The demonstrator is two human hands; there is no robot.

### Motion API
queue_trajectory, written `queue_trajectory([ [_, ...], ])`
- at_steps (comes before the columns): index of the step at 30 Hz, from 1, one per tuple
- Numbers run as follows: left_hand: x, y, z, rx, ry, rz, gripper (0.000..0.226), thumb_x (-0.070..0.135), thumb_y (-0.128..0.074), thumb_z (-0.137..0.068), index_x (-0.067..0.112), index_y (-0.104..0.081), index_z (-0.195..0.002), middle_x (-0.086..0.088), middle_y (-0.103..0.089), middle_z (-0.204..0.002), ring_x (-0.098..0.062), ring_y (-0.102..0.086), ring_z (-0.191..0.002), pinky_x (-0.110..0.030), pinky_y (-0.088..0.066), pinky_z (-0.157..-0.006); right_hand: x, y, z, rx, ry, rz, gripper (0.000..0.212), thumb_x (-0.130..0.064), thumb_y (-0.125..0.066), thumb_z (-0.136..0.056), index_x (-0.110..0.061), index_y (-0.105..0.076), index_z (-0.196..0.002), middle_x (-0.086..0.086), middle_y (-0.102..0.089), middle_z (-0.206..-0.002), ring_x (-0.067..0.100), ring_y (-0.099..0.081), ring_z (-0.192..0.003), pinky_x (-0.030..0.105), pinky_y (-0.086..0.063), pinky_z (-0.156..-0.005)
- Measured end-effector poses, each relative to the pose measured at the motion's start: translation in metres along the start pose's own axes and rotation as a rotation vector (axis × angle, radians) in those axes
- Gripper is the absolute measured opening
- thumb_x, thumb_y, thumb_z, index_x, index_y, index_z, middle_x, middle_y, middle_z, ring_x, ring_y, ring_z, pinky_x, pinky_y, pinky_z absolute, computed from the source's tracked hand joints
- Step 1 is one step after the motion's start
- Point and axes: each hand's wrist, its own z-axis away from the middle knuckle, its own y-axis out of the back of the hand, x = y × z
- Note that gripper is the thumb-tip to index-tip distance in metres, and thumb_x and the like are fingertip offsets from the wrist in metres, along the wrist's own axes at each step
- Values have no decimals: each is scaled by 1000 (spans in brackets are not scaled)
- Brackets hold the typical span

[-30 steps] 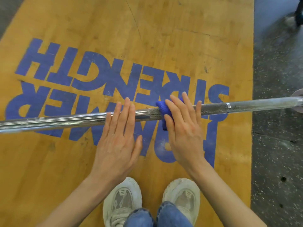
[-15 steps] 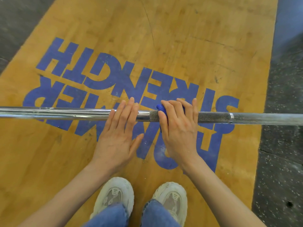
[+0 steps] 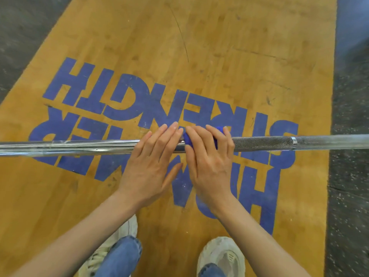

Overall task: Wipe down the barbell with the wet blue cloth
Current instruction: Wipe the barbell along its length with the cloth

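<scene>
A steel barbell [image 3: 259,143] runs level across the view above a wooden platform. Its knurled grey section shows to the right of my hands and its smooth chrome to the left. A blue cloth [image 3: 188,139] is wrapped over the bar. My right hand [image 3: 209,162] holds it there, fingers bent over the top and thumb on the near side, so only the cloth's left edge and far rim show. My left hand [image 3: 149,162] lies flat on the bare bar just left of the cloth, fingers straight, almost touching the right hand.
The yellow wooden platform [image 3: 199,47] carries large blue lettering. Dark speckled rubber flooring [image 3: 349,176] borders it on the right and at the upper left. My two white shoes [image 3: 221,254] and jeans legs stand just below the bar.
My right fingers have bent over the cloth and bar. Both hands sit closer together now. The view has tilted, so the bar looks level instead of slanted.
</scene>
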Motion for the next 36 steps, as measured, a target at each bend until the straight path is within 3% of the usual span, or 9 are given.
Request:
queue_trajectory([
  [3,-4,-2,-6,6,-14,-2,62,40,-43,-103,9,-33,-156,-7,-37,-161,-24,-31,-149,-37,-13,-125,22,0,-2,-27,125,70,41,-30,-33,-111,-11,-61,-135,6,-62,-136,27,-43,-136,48,-15,-125],
  [6,-7,-2,-13,10,-16,27,60,39,-44,-103,8,-38,-154,-7,-38,-160,-24,-33,-148,-37,-15,-124,18,-4,-4,25,-63,77,43,-30,-28,-112,-11,-56,-138,7,-57,-143,29,-36,-144,47,-3,-126],
  [11,-14,-3,-23,9,-11,39,61,39,-46,-101,8,-40,-153,-6,-41,-159,-23,-34,-147,-37,-18,-122,19,-11,-12,-20,19,95,43,-29,-28,-112,-10,-50,-143,7,-53,-148,30,-34,-146,48,-2,-126],
  [16,-16,-2,-35,20,4,49,61,40,-44,-101,6,-43,-151,-7,-45,-155,-24,-36,-144,-39,-20,-120,5,-15,-21,34,-218,97,45,-28,-27,-112,-7,-54,-142,6,-51,-150,32,-30,-149,47,-2,-126],
  [20,-21,-4,-43,37,-6,33,60,39,-45,-101,4,-46,-149,-8,-48,-153,-25,-38,-142,-37,-17,-120,25,-13,-28,-33,-75,136,47,-31,-26,-112,-8,-52,-144,6,-50,-150,30,-30,-149,47,-1,-126],
  [24,-23,-5,-53,32,11,37,59,38,-45,-100,4,-47,-148,-8,-50,-151,-24,-39,-141,-37,-18,-119,15,-19,-37,9,-228,100,46,-29,-26,-112,-6,-53,-142,7,-51,-149,31,-26,-150,49,-3,-126],
  [28,-29,-5,-61,11,18,42,57,40,-39,-104,5,-48,-147,-8,-51,-150,-24,-40,-141,-37,-19,-119,23,-21,-46,-68,-8,126,44,-29,-27,-112,-8,-52,-142,7,-54,-147,29,-34,-147,47,-3,-126],
  [32,-30,-6,-72,-2,48,52,55,41,-38,-104,6,-50,-145,-7,-54,-147,-25,-44,-139,-37,-20,-118,25,-22,-56,-30,-168,127,48,-30,-24,-112,-6,-54,-141,7,-53,-148,31,-30,-148,46,-1,-126],
  [36,-35,-7,-80,7,57,64,53,39,-39,-104,7,-52,-144,-5,-55,-146,-25,-46,-138,-36,-20,-118,21,-30,-62,-87,14,114,46,-29,-27,-111,-8,-51,-144,7,-51,-150,29,-31,-148,46,-4,-126],
])
